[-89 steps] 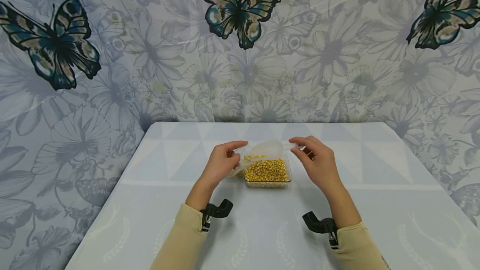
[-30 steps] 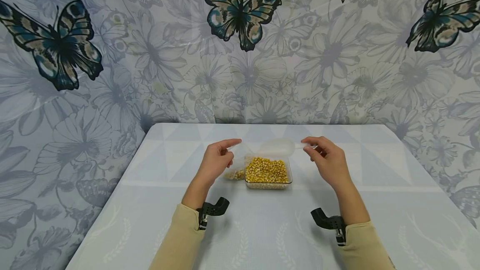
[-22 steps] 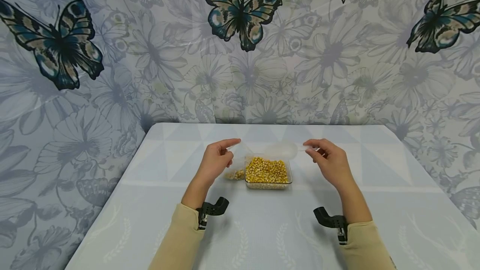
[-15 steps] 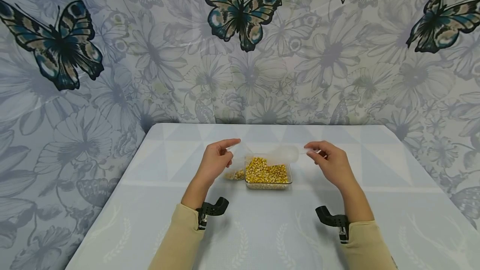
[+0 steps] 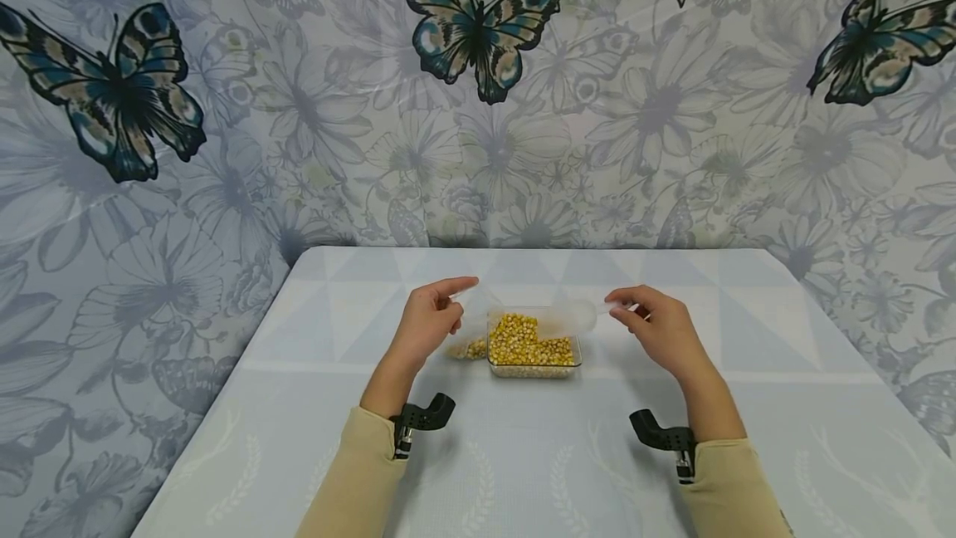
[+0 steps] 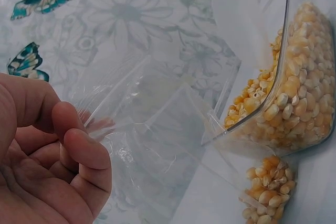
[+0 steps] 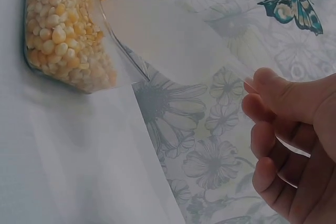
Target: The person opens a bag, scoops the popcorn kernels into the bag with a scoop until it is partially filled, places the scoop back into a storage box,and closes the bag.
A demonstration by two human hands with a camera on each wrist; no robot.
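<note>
My left hand [image 5: 429, 318] pinches the top of a clear plastic bag [image 6: 157, 108] between thumb and fingers. The bag hangs beside the container, with some corn kernels [image 6: 269, 187] at its bottom. My right hand [image 5: 657, 322] grips the thin handle of a translucent white scoop [image 7: 173, 35]. The scoop's broad blade overlaps the back right corner of a clear rectangular container [image 5: 534, 372] in the head view. Yellow corn kernels [image 5: 514, 340] fill that container nearly to its rim. Part of them is hidden behind the blade.
A pale table [image 5: 478, 455] with a geometric and leaf pattern carries everything. Behind its far edge hangs a floral cloth [image 5: 538, 164] with butterflies. Black wrist mounts [image 5: 427, 415] sit on both forearms.
Since 3 seconds ago, my right hand has moved right with the scoop, which has then lowered over the container's right back corner. My left hand has shifted slightly left with the bag.
</note>
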